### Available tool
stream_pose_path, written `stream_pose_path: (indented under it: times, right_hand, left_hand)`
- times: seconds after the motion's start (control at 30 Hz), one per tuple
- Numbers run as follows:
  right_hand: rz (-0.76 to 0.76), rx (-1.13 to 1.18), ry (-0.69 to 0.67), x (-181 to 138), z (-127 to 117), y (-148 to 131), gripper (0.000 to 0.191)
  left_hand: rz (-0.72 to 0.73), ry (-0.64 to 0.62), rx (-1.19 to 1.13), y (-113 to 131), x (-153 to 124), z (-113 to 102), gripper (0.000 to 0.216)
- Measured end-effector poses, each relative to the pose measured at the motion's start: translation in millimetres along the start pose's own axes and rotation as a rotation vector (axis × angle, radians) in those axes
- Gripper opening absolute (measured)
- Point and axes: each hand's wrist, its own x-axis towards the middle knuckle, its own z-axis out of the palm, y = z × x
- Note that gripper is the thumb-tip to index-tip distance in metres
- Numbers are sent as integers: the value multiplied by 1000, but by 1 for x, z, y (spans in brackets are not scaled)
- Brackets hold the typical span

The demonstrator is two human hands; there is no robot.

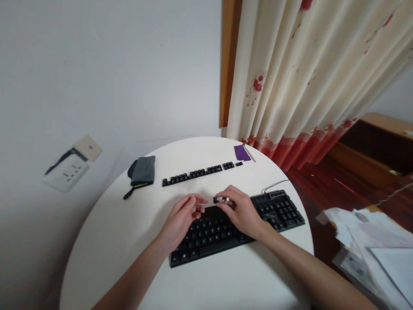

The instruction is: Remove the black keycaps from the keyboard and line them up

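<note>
A black keyboard (277, 212) lies on the round white table (129, 241), with both my hands over its top rows. My right hand (243, 213) pinches a small dark keycap (222, 200) at its fingertips, just above the keyboard. My left hand (182, 217) hovers beside it with fingers curled, their tips close to the keycap; nothing shows in them. Behind the keyboard, a row of removed black keycaps (193, 174) is laid out on the table.
A grey pouch (142, 171) with a black strap sits at the back left. A purple cloth (241, 152) and a thin stick (250, 154) lie at the back edge by the curtain (306, 77). Loose papers (374, 241) are piled at the right, off the table.
</note>
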Motion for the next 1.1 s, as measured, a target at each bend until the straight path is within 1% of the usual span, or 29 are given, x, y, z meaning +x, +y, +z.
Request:
stream_pose_path:
  times: [0.03, 0.1, 0.13, 0.2, 0.23, 0.33, 0.43, 0.53, 0.67, 0.83, 1.1]
  right_hand:
    - [22, -70, 15, 8, -12, 7, 11]
    - [94, -225, 46, 26, -36, 29, 10]
    - [160, -315, 48, 35, -48, 44, 11]
    - [360, -497, 32, 52, -68, 76, 12]
    - [413, -529, 28, 58, -75, 92, 13]
    - [503, -582, 16, 69, -86, 131, 14]
    - [562, -613, -2, 73, -87, 154, 16]
    - [591, -630, -7, 74, -88, 166, 19]
    - [612, -653, 14, 76, -88, 175, 25]
    - [632, -669, 34, 82, -84, 181, 20]
    - [638, -672, 45, 93, -79, 190, 23]
  left_hand:
    - [11, 17, -24, 2, 1, -1, 24]
    - [25, 45, -63, 6, 3, -1, 25]
    - [29, 54, -76, 7, 3, -1, 25]
    - [33, 62, -90, 8, 4, -1, 25]
    - [32, 62, -93, 8, 4, 0, 25]
    - [23, 65, -91, 8, 4, 1, 24]
    - [21, 66, -91, 7, 5, 0, 23]
    - [21, 69, -101, 7, 6, -2, 22]
    - [14, 71, -104, 6, 6, -4, 23]
    - [11, 66, -111, 4, 6, -5, 23]
    - [12, 60, -98, 3, 7, -8, 24]
